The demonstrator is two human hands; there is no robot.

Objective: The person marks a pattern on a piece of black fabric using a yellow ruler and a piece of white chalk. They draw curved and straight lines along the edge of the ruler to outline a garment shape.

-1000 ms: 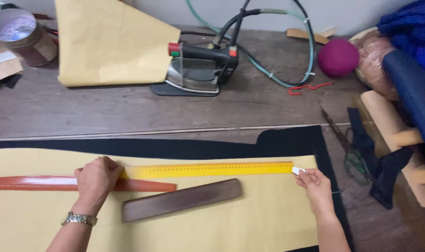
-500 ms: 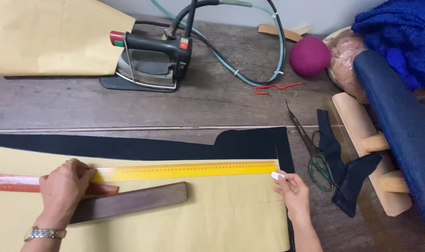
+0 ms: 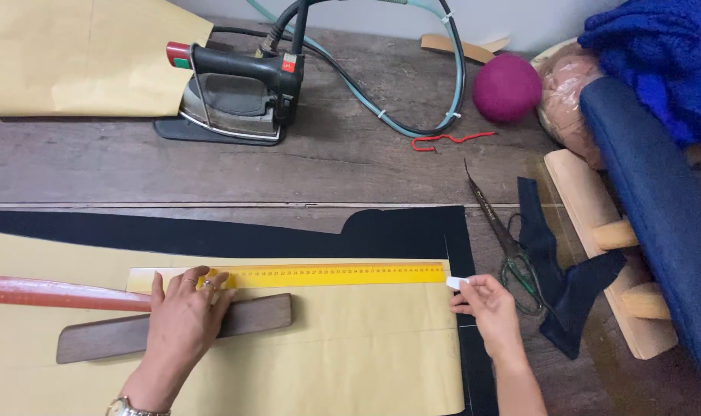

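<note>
A black iron (image 3: pixel 231 96) is sitting at the back of the wooden table (image 3: pixel 350 166), with its hoses (image 3: pixel 381 108) curling behind it. A dark pink ball (image 3: pixel 506 87) and a small red hook (image 3: pixel 450 139) are lying near the hoses. Scissors (image 3: pixel 508 243) and a dark scrap of cloth (image 3: pixel 566 270) are lying just right of the black cloth (image 3: pixel 289 235). A brown wooden bar (image 3: pixel 96 343) and a reddish ruler (image 3: pixel 58 293) are lying on the tan paper pattern (image 3: pixel 327 354), close by the left hand.

The yellow ruler (image 3: pixel 335 275) is long and flat, with tiny marks along its edge. It is lying across the top of the tan paper, running from one hand to the other.

The left hand (image 3: pixel 182 316) is lying flat with its fingers spread out, pressing down on the left end of the yellow ruler and partly covering the wooden bar. The right hand (image 3: pixel 485 304) is pinching a small white chalk (image 3: pixel 453 283) between its thumb and fingers, right at the ruler's right end.
</note>
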